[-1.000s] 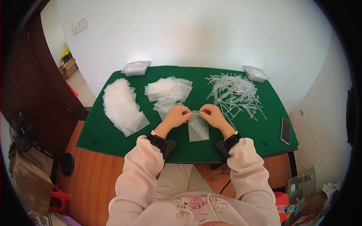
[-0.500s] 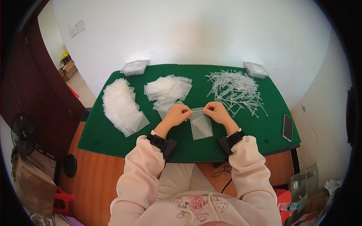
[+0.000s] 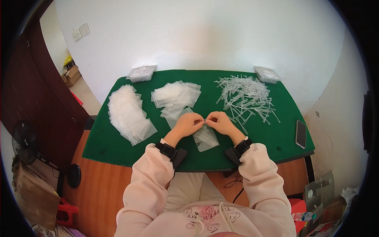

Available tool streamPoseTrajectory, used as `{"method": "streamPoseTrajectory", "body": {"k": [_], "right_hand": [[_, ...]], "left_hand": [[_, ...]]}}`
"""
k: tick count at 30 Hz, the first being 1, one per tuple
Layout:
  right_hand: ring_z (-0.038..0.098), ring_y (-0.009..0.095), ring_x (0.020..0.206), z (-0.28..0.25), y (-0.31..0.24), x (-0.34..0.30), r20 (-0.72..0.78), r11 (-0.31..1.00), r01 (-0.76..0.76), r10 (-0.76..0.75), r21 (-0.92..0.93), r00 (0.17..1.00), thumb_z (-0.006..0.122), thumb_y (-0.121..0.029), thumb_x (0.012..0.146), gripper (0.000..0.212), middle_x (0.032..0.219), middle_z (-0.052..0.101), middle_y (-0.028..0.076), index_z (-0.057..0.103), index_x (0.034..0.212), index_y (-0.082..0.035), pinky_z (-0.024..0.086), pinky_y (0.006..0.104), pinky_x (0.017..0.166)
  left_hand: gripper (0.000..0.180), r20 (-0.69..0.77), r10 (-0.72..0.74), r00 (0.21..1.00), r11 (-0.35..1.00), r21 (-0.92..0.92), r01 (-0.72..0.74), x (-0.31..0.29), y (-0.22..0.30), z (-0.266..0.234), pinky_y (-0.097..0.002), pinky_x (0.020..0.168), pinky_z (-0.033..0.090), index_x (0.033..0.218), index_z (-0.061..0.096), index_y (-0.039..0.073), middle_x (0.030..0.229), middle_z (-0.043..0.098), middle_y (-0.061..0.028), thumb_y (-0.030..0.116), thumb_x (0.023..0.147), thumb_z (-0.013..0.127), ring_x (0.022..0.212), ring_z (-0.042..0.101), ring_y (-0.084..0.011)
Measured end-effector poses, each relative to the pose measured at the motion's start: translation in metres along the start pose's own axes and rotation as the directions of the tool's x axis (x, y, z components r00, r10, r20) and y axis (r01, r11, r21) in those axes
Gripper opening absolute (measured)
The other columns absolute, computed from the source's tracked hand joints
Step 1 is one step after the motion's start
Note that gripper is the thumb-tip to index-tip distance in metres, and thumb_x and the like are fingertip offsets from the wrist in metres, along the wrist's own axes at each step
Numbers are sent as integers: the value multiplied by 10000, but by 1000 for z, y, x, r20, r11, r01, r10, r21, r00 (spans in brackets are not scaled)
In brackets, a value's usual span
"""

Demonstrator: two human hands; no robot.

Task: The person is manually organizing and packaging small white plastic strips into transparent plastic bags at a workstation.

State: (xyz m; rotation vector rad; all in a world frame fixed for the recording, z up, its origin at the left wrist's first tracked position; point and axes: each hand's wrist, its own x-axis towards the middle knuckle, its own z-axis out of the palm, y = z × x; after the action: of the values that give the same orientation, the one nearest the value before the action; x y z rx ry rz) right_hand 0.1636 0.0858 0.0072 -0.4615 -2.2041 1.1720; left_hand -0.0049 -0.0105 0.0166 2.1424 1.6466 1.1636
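**Both hands at the mouth of the bag**

The left hand (image 3: 188, 124) and right hand (image 3: 219, 121) pinch the top edge of a small clear plastic bag (image 3: 205, 138) with thin clear sticks inside, held just above the green felt table (image 3: 276, 138). Sealing looks in hand; next comes an even press along the strip. Since a second ago, barely any shift.

- A table (image 3: 110, 146) with a green top stands against a white wall.
- A long fanned heap of clear plastic bags (image 3: 128, 114) lies on its left part.
- A second, looser pile of clear bags (image 3: 175, 94) lies near the middle, toward the wall.
- A scatter of thin clear plastic pipettes (image 3: 244, 96) covers the right part.
- Two wrapped clear packs sit at the far edge, one left (image 3: 141, 73), one right (image 3: 267, 74).
- A dark phone (image 3: 301, 134) lies near the right edge.
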Motion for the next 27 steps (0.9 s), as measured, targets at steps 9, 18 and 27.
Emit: {"method": "streamPoseTrajectory", "body": {"k": [9, 18, 27], "right_hand": [[464, 81, 548, 0, 2, 2, -101, 996, -49, 42, -70, 994, 599, -128, 771, 137, 595, 529, 18, 580, 733, 2, 392, 240, 519], [454, 91, 550, 0, 17, 4, -313, 998, -58, 49, -20, 949, 497, -133, 860, 142, 612, 494, 16, 505, 782, -15, 368, 238, 509], [543, 231, 605, -4, 16, 4, -410, 970, -151, 61, -192, 910, 500, -191, 866, 177, 647, 541, 112, 511, 820, -20, 416, 318, 552]], "left_hand": [[159, -29, -81, 996, 995, -60, 80, 1, -4, 0, -280, 544, 422, 777, 620, 5, 651, 598, -87, 163, 752, 621, 570, 548, -170], [183, -40, -158, 987, 979, -139, 151, 1, -6, 2, -301, 526, 409, 730, 623, 35, 609, 580, -79, 213, 764, 596, 548, 541, -200], [195, 64, -110, 992, 983, -139, 118, 2, -11, -1, -285, 542, 397, 744, 574, 8, 610, 543, -72, 197, 793, 571, 559, 500, -169]]}}
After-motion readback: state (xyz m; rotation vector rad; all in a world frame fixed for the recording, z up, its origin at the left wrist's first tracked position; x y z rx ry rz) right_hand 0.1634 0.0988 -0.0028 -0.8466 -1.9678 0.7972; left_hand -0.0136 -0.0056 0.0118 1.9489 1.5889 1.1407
